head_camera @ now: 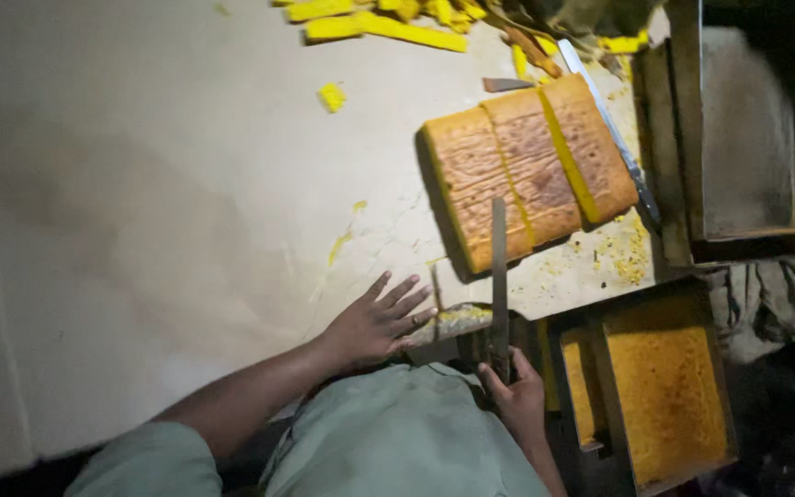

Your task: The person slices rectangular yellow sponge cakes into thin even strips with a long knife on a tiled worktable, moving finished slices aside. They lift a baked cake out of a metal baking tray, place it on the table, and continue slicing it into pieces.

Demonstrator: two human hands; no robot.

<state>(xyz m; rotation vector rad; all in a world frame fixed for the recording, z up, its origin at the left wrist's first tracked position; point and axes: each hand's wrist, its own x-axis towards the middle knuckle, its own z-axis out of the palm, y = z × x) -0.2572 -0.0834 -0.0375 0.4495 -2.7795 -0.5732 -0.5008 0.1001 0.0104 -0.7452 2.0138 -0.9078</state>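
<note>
Head view looks down on a pale worktable (140, 230). Right hand (519, 398) is clenched around the handle of a long knife (499, 276), blade standing edge-down; just beyond the grip its tip reaches the near edge of a browned slab cake (526, 170), already split by yellow cut lines into three strips. Left hand (377, 322), fingers spread and grasping nothing, lies flat on the table to the left of the grip, apparently bracing the body. A second long blade (611, 133) lies along the cake's far side. Beyond that, yellow trimmings (379, 23) sit heaped. Right of the grip, a baking tin (664, 396) holds another uncut cake.
</note>
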